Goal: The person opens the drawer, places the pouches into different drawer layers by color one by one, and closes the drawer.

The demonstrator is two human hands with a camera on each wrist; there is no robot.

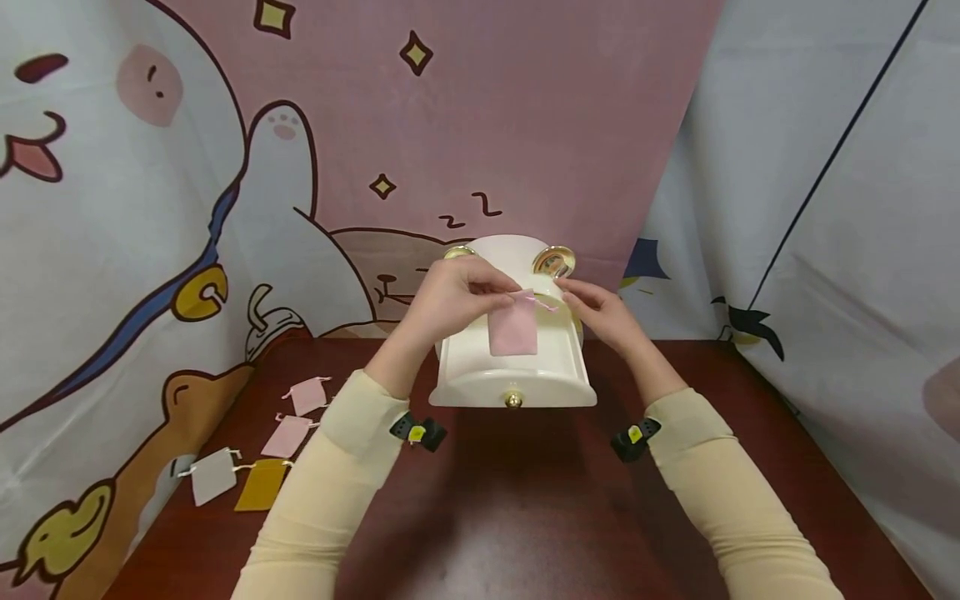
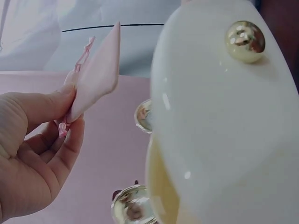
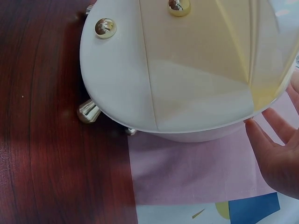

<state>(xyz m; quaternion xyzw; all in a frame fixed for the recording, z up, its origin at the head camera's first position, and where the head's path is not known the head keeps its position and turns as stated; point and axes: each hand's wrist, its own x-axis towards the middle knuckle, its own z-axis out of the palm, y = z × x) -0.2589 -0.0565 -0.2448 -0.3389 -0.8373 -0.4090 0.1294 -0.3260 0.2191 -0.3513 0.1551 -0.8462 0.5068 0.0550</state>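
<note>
A pink drawstring pouch (image 1: 513, 329) hangs from my left hand (image 1: 459, 292), pinched at its corded top between thumb and fingers. In the left wrist view the pouch (image 2: 96, 77) is seen partly edge-on. Beneath it stands a white box (image 1: 504, 252) with gold round ears, its front drawer (image 1: 468, 387) pulled out. My right hand (image 1: 606, 315) is at the box's right side, near the pouch's loose cord. In the right wrist view the right hand (image 3: 278, 149) has its fingers spread and the thumb at the box's rim; nothing shows gripped there.
On the table's left lie two more pink pouches (image 1: 308, 396), a white pouch (image 1: 213, 477) and a mustard-yellow pouch (image 1: 262, 485). The dark red-brown table (image 1: 517, 517) meets a printed cartoon cloth (image 1: 525, 125) behind the box. Gold feet (image 3: 88, 112) stick out from the box.
</note>
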